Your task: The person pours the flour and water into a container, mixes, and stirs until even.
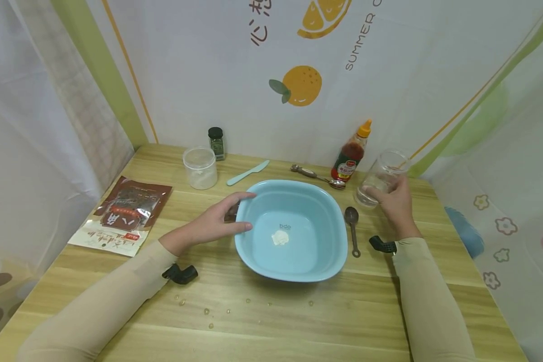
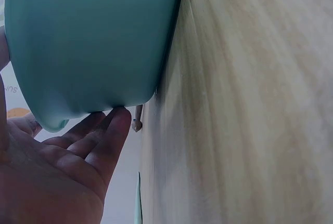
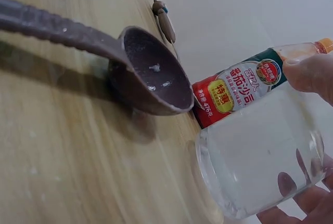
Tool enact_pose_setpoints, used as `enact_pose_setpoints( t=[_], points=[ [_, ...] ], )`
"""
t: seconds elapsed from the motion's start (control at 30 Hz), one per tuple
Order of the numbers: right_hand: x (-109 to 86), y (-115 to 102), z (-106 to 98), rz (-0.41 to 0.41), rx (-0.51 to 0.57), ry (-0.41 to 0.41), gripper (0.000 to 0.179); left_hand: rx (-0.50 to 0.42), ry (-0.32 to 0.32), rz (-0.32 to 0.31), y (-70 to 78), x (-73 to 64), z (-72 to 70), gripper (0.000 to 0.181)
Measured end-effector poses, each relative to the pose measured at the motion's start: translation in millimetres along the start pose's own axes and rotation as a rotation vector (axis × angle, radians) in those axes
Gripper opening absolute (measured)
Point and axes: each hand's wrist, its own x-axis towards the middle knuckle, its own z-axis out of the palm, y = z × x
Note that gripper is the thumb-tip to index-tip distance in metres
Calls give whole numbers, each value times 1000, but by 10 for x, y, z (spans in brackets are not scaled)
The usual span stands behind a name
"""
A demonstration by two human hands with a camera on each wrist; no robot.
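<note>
A light blue basin [image 1: 294, 261] stands on the wooden table with a small mound of white powder [image 1: 280, 238] on its bottom. At its left side my left hand [image 1: 212, 221] holds the rim, and in the left wrist view the fingertips [image 2: 120, 117] touch the outer wall. On the right, my right hand [image 1: 395, 203] grips a clear glass [image 1: 380, 178] with clear liquid in it. The right wrist view shows the thumb and fingers around the glass [image 3: 255, 151], its base close to the tabletop. A dark measuring spoon [image 1: 352, 216] lies between basin and glass.
Behind the basin are a ketchup bottle [image 1: 349, 158], a metal spoon [image 1: 317, 176], a pale green spreader knife [image 1: 248, 173], a lidded clear jar [image 1: 200, 171] and a black-capped spice bottle [image 1: 216, 143]. A brown packet [image 1: 122, 216] lies left. Water drops [image 1: 206, 311] dot the table's front.
</note>
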Motion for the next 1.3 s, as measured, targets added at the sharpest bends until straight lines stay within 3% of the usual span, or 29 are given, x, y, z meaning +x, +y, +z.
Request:
enact_pose_setpoints(
  t=[0.37,0.7,1.1,1.3],
  points=[
    [27,63,29,5,-40,0,78,-13,-1,-4,22,-6,2,74],
    [43,54,70,16,7,-14,81,-31,-3,-1,36,-7,7,75],
    [51,55,101,2,32,-54,95,-29,-9,1,18,-9,-5,74],
    [32,62,92,0,18,-106,115,-18,-11,0,8,1,1,75]
  ],
)
